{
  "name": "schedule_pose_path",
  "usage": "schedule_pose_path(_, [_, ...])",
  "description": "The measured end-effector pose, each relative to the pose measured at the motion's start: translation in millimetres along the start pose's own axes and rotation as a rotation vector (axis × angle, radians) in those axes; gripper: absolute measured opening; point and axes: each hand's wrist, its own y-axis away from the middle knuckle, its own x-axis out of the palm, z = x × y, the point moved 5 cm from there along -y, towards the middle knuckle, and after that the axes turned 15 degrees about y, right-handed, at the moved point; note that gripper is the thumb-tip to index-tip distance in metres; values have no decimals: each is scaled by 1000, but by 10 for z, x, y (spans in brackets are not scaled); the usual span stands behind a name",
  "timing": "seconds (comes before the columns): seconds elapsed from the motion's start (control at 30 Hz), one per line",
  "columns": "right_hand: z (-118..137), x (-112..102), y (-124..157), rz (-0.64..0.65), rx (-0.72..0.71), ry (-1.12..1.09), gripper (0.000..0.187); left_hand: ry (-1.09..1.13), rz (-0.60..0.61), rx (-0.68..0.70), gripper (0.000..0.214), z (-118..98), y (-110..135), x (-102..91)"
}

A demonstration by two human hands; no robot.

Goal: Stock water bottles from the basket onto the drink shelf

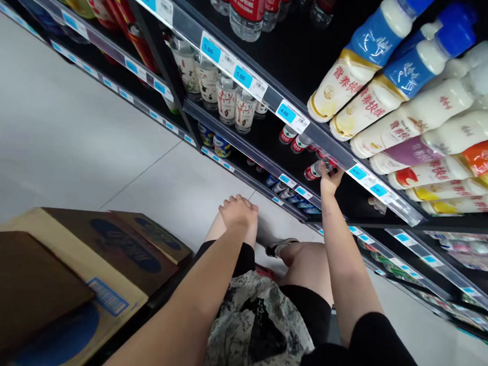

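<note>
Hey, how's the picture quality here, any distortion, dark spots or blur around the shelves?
Head view: the wide lens bows the shelf rails and stretches the milk bottles at right; the recess where the right hand grips a small bottle is in shadow; the far-right lower shelves look blurred.

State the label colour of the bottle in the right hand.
Red, on the bottle in the right hand; head view.

A small clear bottle [314, 170] with a red-and-white label lies tilted at the shelf [263, 161] front.
</note>
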Motion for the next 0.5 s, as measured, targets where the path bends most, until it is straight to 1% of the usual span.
schedule_pose_path(0.07, [124,-167,38,-60,-31,181,46,-8,5,5,43,-7,-5,16])
schedule_pose_path(0.1, [186,-226,41,-57,-49,305,40,-12,5,9,42,-12,-4,25])
schedule_pose_path(0.2, [327,-268,-14,80,-76,699,31,-25,3,20,41,-35,14,44])
schedule_pose_path(0.23, [357,-257,-47,128,-68,781,31,-31,3,24,41,-45,24,48])
schedule_pose_path(0.27, [386,-241,-84,162,-56,836,31,-37,3,27,41,-55,34,51])
schedule_pose_path(0.33, [441,-200,-160,190,-23,888,32,-43,8,32,42,-75,50,58])
schedule_pose_path(0.4, [489,-141,-221,199,3,889,33,-40,11,35,43,-91,59,66])
schedule_pose_path(0.5, [554,-26,-281,212,-19,878,35,-35,9,40,43,-111,65,72])
